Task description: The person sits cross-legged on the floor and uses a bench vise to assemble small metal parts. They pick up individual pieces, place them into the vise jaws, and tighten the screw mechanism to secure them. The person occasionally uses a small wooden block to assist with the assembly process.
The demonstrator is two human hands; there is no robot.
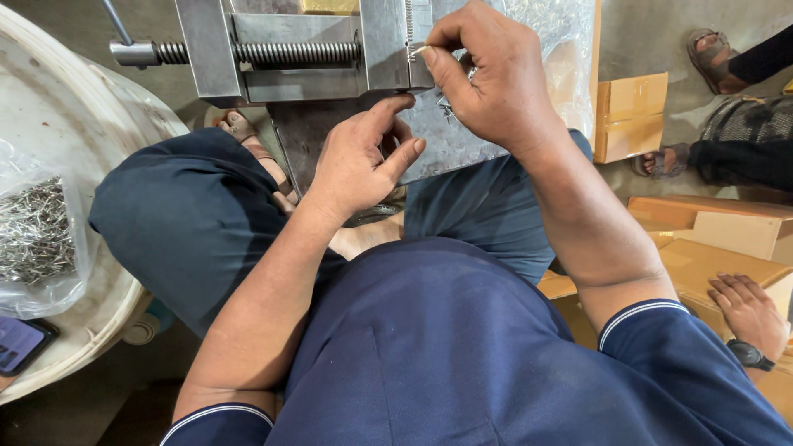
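Note:
My right hand (487, 74) pinches a small thin metal pin (420, 50) between thumb and forefinger, right at the toothed slot of a grey metal vise (289, 49) with a threaded screw. My left hand (359, 157) rests lower, fingers loosely curled against the edge of a clear plastic bag of small metal pieces (450, 136) that lies under the vise; whether it grips anything I cannot tell. I sit in dark blue clothes with my knees on both sides of the vise stand.
At the left, a white round tub (74, 107) carries a plastic bag of shiny metal pins (33, 231) and a phone (21, 343). Cardboard boxes (632, 111) stand at the right. Another person's hand with a watch (747, 314) and sandalled feet (710, 54) show at the right.

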